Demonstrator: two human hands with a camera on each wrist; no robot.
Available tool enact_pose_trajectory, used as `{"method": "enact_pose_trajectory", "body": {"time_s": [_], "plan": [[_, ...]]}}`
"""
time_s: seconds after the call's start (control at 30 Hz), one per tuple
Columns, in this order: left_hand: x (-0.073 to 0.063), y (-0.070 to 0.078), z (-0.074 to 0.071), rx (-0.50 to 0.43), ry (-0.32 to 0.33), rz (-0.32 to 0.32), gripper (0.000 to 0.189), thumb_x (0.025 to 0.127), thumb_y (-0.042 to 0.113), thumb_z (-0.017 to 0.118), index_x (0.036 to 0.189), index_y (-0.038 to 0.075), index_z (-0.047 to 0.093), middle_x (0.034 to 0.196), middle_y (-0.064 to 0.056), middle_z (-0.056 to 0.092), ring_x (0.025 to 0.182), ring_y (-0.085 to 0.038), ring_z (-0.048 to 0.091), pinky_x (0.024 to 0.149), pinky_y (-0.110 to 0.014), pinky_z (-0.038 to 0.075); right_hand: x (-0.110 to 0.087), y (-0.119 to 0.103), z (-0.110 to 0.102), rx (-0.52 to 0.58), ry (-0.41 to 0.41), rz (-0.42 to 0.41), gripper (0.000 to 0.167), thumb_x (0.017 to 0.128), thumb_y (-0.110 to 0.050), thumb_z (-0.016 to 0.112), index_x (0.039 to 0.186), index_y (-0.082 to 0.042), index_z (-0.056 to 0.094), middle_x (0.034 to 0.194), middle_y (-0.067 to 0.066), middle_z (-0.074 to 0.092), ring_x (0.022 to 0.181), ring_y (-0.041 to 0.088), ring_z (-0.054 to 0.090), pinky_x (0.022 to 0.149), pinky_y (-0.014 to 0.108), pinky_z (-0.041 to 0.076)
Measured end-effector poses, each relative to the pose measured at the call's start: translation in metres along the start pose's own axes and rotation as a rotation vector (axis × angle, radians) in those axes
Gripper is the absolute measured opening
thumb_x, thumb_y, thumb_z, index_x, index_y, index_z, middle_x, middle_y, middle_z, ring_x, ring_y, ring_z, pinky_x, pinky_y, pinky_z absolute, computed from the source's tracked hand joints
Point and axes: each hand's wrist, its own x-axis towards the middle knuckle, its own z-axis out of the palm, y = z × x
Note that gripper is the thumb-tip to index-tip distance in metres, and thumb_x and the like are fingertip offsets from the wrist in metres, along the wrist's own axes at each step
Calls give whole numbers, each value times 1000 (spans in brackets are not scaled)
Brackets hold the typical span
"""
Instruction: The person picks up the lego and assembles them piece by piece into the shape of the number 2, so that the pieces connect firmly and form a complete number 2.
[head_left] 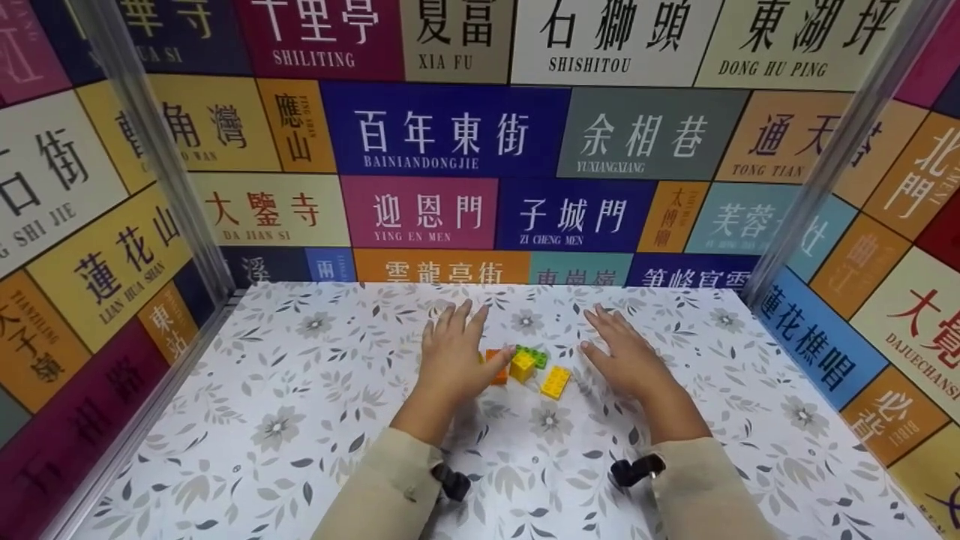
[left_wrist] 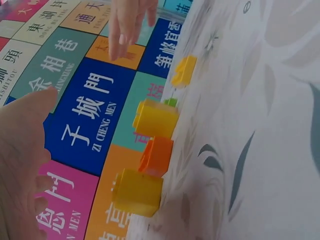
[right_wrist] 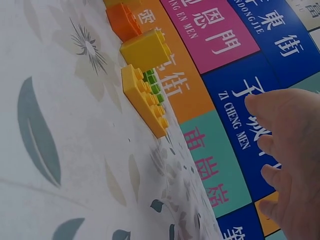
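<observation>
Several toy building bricks sit together on the patterned tabletop between the two hands. In the head view, an orange brick (head_left: pixel 493 374), a tall yellow brick (head_left: pixel 523 366), a low yellow brick (head_left: pixel 555 382) and a green brick (head_left: pixel 535 356) show. A second tall yellow brick (left_wrist: pixel 137 192), clear in the left wrist view, is mostly hidden by the left hand in the head view. My left hand (head_left: pixel 454 360) hovers over the cluster's left side, fingers extended and holding nothing. To the right, apart from the bricks, my right hand (head_left: pixel 628 360) has spread fingers and an empty palm.
A white cloth with grey leaves and flowers (head_left: pixel 277 427) covers the table. Colourful panels with Chinese place names (head_left: pixel 450 127) rise behind and at both sides, with clear corner posts (head_left: pixel 817 172). Black straps (head_left: pixel 637 470) are at both cuffs.
</observation>
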Motion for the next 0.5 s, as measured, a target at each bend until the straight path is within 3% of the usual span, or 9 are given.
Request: {"method": "enact_pose_trajectory", "body": {"time_s": [0.23,0.5], "plan": [[-5,18,13,-60,0,87,88,95,73,63,166,27,39,172,-5,39,159,-32,36,130,-59,32,1,0,3,67,-7,-34,65,113,-34,52,170,-38,23,182,-4,12,170,32,6,132,69,12],[-8,40,27,-69,-32,140,85,94,68,70,164,26,43,168,-4,46,154,-31,44,127,-54,38,1,-2,6,104,-35,-54,64,112,-25,54,170,-34,28,181,4,18,169,38,10,132,68,13]]}}
